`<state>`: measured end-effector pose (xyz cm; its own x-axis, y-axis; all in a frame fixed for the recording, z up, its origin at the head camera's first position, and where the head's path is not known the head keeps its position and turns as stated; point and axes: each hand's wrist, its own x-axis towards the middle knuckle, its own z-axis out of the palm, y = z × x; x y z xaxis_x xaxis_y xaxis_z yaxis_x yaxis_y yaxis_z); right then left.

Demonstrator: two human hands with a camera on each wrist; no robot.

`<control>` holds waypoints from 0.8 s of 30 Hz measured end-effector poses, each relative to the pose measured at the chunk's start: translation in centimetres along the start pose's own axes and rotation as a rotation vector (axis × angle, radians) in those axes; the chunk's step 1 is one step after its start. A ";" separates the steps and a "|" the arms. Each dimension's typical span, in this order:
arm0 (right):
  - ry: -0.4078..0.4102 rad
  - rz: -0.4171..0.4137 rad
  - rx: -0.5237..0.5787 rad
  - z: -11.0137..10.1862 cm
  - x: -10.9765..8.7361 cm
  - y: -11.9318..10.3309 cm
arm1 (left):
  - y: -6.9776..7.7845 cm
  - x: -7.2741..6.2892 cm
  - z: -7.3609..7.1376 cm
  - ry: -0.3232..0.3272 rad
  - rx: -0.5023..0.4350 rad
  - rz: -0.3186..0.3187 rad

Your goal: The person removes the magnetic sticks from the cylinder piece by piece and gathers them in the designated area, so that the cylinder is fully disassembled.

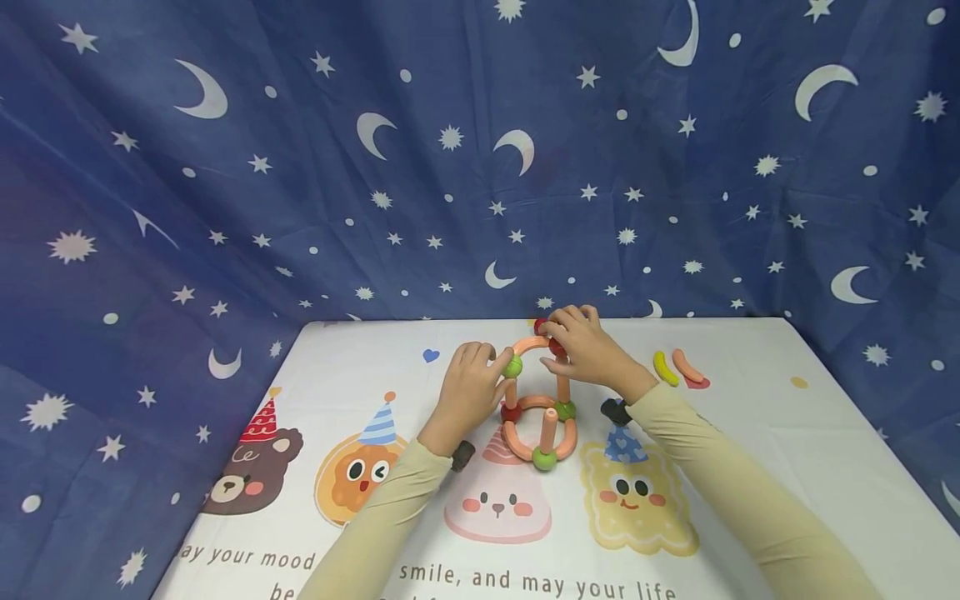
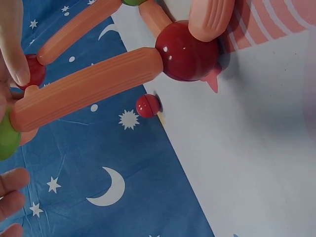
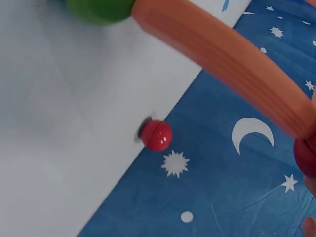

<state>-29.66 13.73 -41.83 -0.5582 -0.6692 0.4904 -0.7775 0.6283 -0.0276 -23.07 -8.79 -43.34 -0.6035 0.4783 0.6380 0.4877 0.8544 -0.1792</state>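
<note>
Toy frame point(image 1: 538, 402): upright, ahead, between my hands
Left hand point(image 1: 467, 385): pinching the green ball point(image 1: 513, 367)
Right hand point(image 1: 588, 346): pinching the red ball point(image 1: 557, 347)
Top arch point(image 1: 530, 342): crosswise, an end near each hand

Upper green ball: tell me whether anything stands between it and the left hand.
Nothing visible does: in the head view, the left hand has its fingers right at the upper green ball.
</note>
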 end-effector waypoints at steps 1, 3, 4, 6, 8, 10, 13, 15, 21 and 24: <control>0.006 0.001 0.004 0.2 0.1 0.0 | 0.0 0.0 0.0 0.003 0.002 0.002; 0.018 0.008 0.004 0.5 0.2 0.0 | 0.0 0.0 0.0 0.011 0.002 0.002; 0.025 0.012 0.004 0.6 0.3 -0.1 | 0.1 0.0 0.0 0.012 0.002 0.001; 0.034 0.021 0.002 0.7 0.4 -0.1 | 0.1 0.0 0.0 0.015 -0.001 -0.003; 0.040 0.029 -0.001 0.7 0.5 -0.2 | 0.1 0.0 0.0 0.013 0.001 -0.009; 0.045 0.034 -0.003 0.7 0.6 -0.4 | 0.1 0.0 0.1 0.008 0.004 -0.014; 0.055 0.034 -0.008 0.7 0.5 -0.5 | 0.1 0.0 0.1 0.000 0.008 -0.023; 0.066 0.032 -0.015 0.7 0.4 -0.5 | 0.2 0.0 0.1 -0.008 0.011 -0.032; 0.101 0.026 -0.039 0.9 0.0 -0.3 | 0.6 0.4 0.2 -0.049 0.021 -0.070; 0.115 0.032 -0.039 0.8 -0.1 -0.4 | 0.9 0.7 0.4 -0.090 0.024 -0.095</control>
<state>-29.47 13.22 -42.60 -0.5438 -0.6002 0.5865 -0.7469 0.6648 -0.0122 -23.28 -7.58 -43.34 -0.7014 0.4101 0.5830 0.4106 0.9010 -0.1398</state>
